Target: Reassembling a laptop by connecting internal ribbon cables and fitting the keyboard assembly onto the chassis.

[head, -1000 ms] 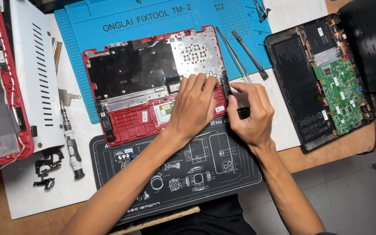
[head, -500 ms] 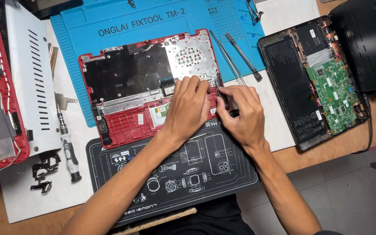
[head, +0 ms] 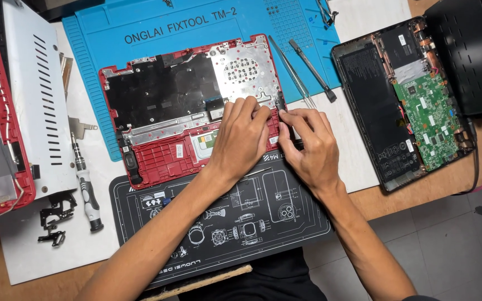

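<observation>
A: So, what is lying on the tabletop (head: 458, 184), biggest first?

B: A blue work mat (head: 107, 50) is covering the far middle, and a red laptop case (head: 163, 159) is sitting open across its near edge, inner side up, with a black sheet and a silvery metal plate showing. A black mat with white drawings (head: 224, 223) is lying just in front of it. At the right, an opened black laptop base (head: 375, 111) is showing its green circuit board (head: 430, 117).

A: And the hands?

B: Both are working at the case's right near corner. The left hand (head: 241, 139) is pressing down on the case, fingers together and bent. The right hand (head: 308, 145) is pinching a small black part (head: 282, 101) at the case's right edge, fingertips close to those of the left.

A: Smaller things?

B: 2 slim metal tools (head: 308, 69) are lying on the blue mat beside the case, and a screwdriver (head: 87, 192) is lying to the left.
</observation>
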